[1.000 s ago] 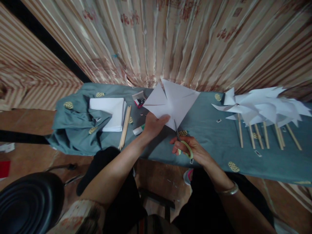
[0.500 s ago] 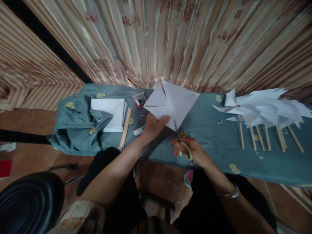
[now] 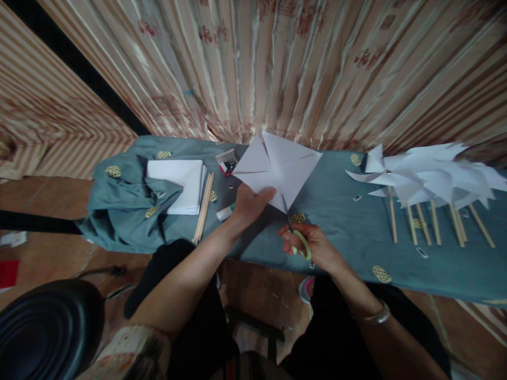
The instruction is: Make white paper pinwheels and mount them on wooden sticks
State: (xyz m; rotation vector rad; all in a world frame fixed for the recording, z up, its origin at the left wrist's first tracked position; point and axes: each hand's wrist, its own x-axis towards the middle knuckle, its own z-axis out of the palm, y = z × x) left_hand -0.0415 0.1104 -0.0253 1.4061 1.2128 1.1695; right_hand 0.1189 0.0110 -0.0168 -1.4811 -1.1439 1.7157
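Observation:
My left hand (image 3: 253, 203) pinches a white square sheet of paper (image 3: 283, 169) by its near left side, thumb on top and fingers hidden beneath. Slits run inward from several of the sheet's corners. My right hand (image 3: 312, 243) is closed around the yellow-green handles of a pair of scissors (image 3: 291, 224). Their blades lie at the near corner of the paper, pointing toward its middle. The sheet is held up above the green cloth.
A stack of white paper (image 3: 178, 182) lies at the left, partly under bunched cloth, beside several wooden sticks (image 3: 205, 208). A small open box (image 3: 227, 163) and a white tube (image 3: 225, 212) are near the left hand. Finished paper pinwheels (image 3: 428, 177) overlap at the right on the green cloth (image 3: 336, 211).
The paper has shifted very slightly to the left. The scissor handles look a little closer together; both hands stay nearly where they were.

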